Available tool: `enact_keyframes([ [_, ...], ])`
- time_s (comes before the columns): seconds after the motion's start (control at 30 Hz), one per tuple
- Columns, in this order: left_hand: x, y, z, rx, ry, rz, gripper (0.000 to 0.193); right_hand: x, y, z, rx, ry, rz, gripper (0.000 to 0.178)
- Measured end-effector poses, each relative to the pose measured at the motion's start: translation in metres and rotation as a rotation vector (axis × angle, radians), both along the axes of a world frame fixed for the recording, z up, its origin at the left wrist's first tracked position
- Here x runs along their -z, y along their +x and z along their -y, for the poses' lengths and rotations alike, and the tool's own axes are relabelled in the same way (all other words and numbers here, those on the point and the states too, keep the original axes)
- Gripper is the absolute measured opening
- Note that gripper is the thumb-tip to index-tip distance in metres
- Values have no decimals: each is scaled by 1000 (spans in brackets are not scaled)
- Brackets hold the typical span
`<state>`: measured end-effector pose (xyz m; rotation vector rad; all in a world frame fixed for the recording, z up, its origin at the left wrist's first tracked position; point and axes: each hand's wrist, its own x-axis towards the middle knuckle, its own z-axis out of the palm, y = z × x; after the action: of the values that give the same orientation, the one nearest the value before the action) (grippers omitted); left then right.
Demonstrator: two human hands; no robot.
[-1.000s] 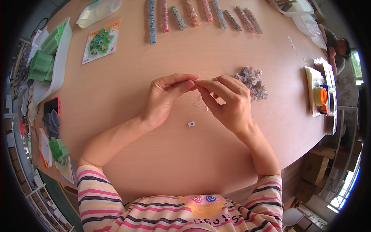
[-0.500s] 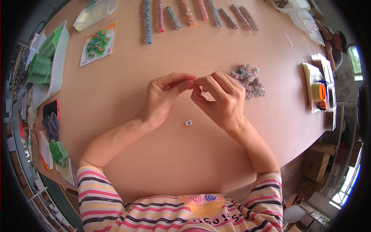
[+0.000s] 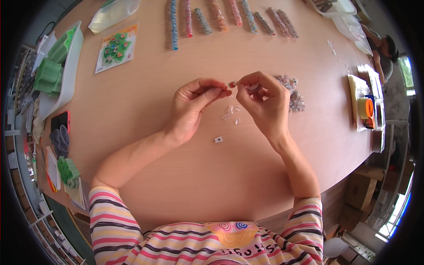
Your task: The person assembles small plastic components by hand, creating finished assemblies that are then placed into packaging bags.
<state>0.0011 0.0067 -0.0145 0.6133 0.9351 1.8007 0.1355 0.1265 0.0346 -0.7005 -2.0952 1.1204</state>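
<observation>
A tiny red piece with clear edges (image 3: 232, 84) sits between my hands, above the table. My left hand (image 3: 187, 108) is closed in a pinch beside it, the piece at its fingertips. From the other side, my right hand (image 3: 269, 104) reaches close with thumb and forefinger nearly together; a clear, whitish sliver (image 3: 253, 87) shows within its fingers. Below lie several shreds of clear plastic (image 3: 229, 114). A small white piece with a dark dot (image 3: 218, 139) rests nearer to me. Partly behind my right hand is a heap of small wrapped pieces (image 3: 297, 100).
Several colourful wrapped rolls (image 3: 174, 26) line the far side. A card with a green tree shape (image 3: 117, 48) lies far left, near a white bin (image 3: 73, 73) of green moulds. A phone (image 3: 60, 120) is at left; packets and a tape roll (image 3: 365, 107) stand at right.
My hands have drawn apart, and the red piece now shows between them. My right hand shifted right, uncovering the plastic shreds. The whole view has moved slightly.
</observation>
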Motion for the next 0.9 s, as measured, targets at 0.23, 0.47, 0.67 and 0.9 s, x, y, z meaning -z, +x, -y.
enact_keyframes([
  [0.23,-17,4,0,24,-110,-23,17,6,1,8,-52,343,-4,16],
  [0.47,-9,7,-1,-113,-180,-143,18,13,0,2,18,406,25,15],
  [0.67,-8,-2,5,-94,-226,-212,20,-1,-1,-4,-145,481,-11,23],
  [0.9,-11,6,-1,-75,-194,-286,18,17,-1,-8,-218,484,33,10],
])
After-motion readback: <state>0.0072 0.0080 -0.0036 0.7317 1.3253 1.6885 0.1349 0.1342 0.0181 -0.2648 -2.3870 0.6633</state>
